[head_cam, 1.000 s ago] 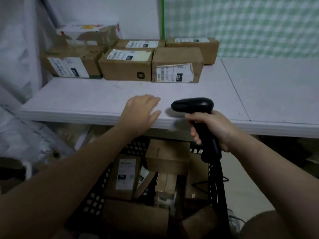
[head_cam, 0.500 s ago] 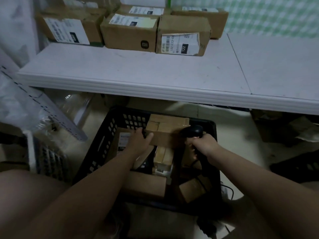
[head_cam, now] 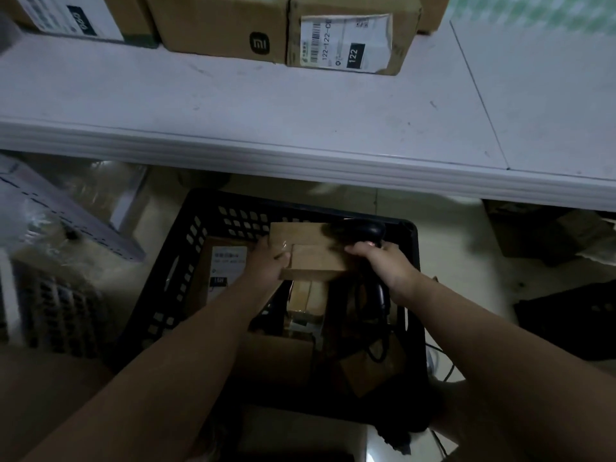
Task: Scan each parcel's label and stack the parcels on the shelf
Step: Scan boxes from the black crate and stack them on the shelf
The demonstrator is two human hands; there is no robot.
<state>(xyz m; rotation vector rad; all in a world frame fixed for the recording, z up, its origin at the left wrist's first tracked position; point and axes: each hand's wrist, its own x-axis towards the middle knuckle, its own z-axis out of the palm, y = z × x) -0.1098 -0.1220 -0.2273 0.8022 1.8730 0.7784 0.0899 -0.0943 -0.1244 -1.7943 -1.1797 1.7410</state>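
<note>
One white tabletop (head_cam: pixel 300 111) spanned the view at twelve o'clock. Below it, at six o'clock, stood a black crate (head_cam: pixel 186 261) loaded with cardboard. Labelled boxes (head_cam: pixel 216 25) lined the tabletop's far edge. A plain brown parcel (head_cam: pixel 310 258) sat at the crate's twelve o'clock end. The left hand (head_cam: pixel 266 263) had its grip closed on the parcel's nine o'clock edge. The right hand (head_cam: pixel 388 266) had its grip wrapped around a black scanner (head_cam: pixel 363 230) at the parcel's two o'clock corner.
</note>
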